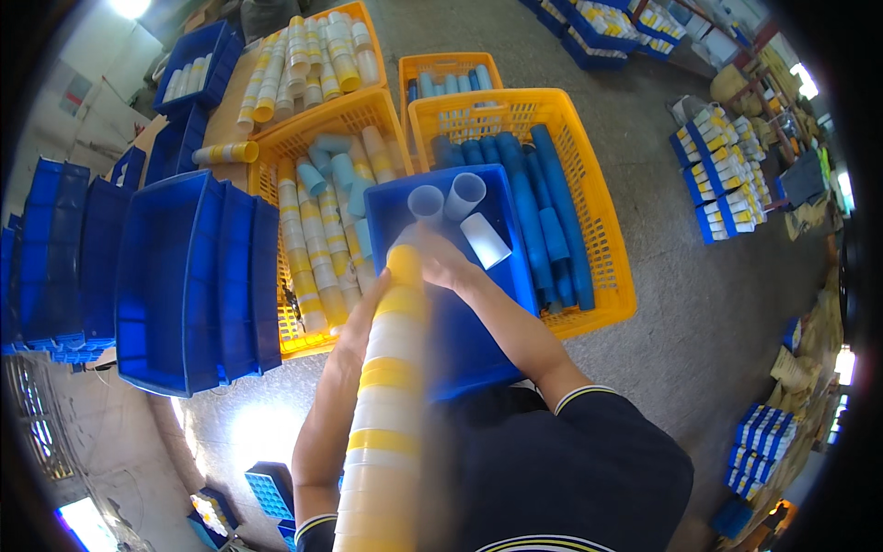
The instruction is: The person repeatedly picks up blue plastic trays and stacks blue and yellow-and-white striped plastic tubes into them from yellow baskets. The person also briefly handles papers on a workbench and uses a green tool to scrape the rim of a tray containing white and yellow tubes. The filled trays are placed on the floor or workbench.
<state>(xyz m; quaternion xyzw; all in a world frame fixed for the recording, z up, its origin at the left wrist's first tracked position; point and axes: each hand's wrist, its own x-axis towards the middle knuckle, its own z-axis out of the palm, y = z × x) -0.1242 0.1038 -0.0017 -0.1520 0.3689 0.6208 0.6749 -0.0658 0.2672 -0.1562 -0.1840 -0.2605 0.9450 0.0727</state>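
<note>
A long stack of nested white and yellow plastic cups (382, 419) runs up the middle, leaning along my left forearm. Near its far end my left hand (380, 283) is closed around it. My right hand (440, 260) is beside that same end, over a blue tray (474, 354); motion smears its fingers, so their grip is unclear. Just beyond them a translucent cup (425, 203) shows its round mouth; whether the hand touches it cannot be made out. Another translucent cup (465, 194) stands tilted to its right, and a white cup (486, 241) lies on its side in the tray.
Left of the tray, a yellow crate (348, 109) holds cup stacks and loose pale-blue cups. Dark-blue stacks fill the right yellow crate (602, 225). Further back are another crate of stacks (368, 17) and a smaller one (451, 63). Blue bins (170, 285) stand at the left.
</note>
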